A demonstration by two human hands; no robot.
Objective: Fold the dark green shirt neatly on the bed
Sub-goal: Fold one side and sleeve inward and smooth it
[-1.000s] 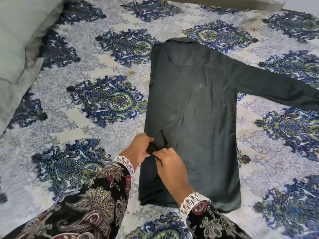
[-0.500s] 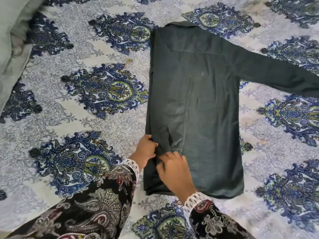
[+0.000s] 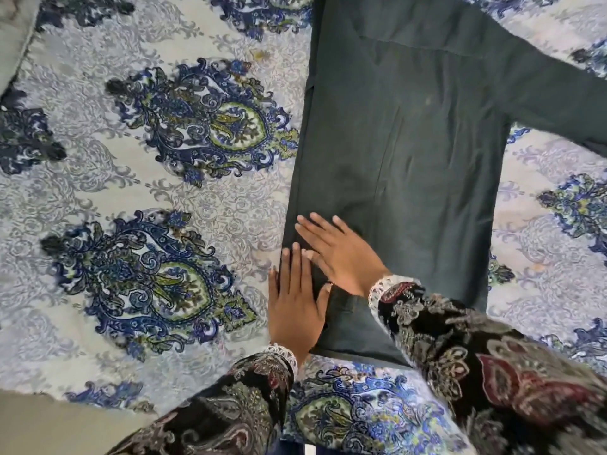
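Observation:
The dark green shirt (image 3: 407, 133) lies flat on the bed, its left side folded in and its right sleeve (image 3: 555, 93) stretched out to the right edge of view. My left hand (image 3: 297, 303) lies flat with straight fingers on the shirt's lower left edge, partly on the bedspread. Beside it, my right hand (image 3: 338, 251) presses flat on the folded cloth, fingers spread. The shirt's collar is cut off at the top of the view.
The bed is covered by a white and grey bedspread (image 3: 164, 198) with blue and green paisley medallions. A grey pillow edge (image 3: 13, 44) shows at the top left. The bedspread's near edge (image 3: 65, 402) runs along the bottom left.
Both hands let go of the pinched cloth near the hem and now lie flat on the shirt. The camera has moved closer and lower over the shirt.

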